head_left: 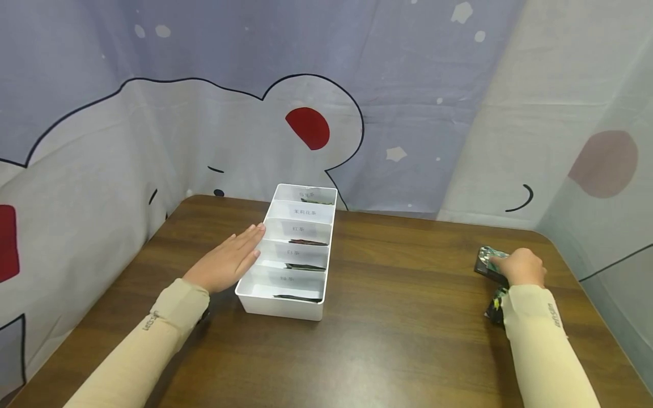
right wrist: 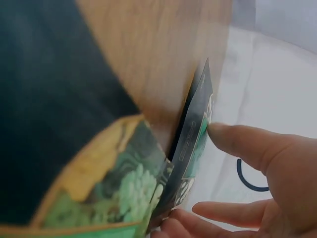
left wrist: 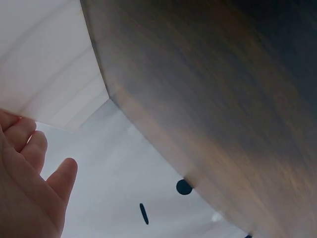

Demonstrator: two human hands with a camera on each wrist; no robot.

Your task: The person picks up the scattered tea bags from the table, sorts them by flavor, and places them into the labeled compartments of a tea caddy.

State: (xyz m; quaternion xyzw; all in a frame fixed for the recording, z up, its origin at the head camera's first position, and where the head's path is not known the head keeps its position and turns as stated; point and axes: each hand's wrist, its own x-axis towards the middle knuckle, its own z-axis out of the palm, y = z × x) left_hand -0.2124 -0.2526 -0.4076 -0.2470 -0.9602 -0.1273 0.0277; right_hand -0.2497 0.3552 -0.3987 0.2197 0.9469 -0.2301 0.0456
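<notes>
A long white divided box (head_left: pixel 280 309) with tea labels in Chinese stands left of the table's middle. Thin tea packets lie in several of its compartments, among them a reddish one (head_left: pixel 308 242) and a dark green one (head_left: pixel 305 267). My left hand (head_left: pixel 227 260) lies along the box's left rim with its fingers straight, touching the side. Far to the right, my right hand (head_left: pixel 522 267) pinches a dark tea packet (right wrist: pixel 190 134) with green and patterned print, thumb on one face and fingers at the lower edge. Another dark packet (right wrist: pixel 64 109) looms close in the right wrist view.
A black packet with yellow-green print (head_left: pixel 495 309) lies beside my right wrist, partly hidden by the sleeve. The brown wooden table (head_left: pixel 398 317) meets a printed cloth curtain (head_left: pixel 398 102) at its back and sides.
</notes>
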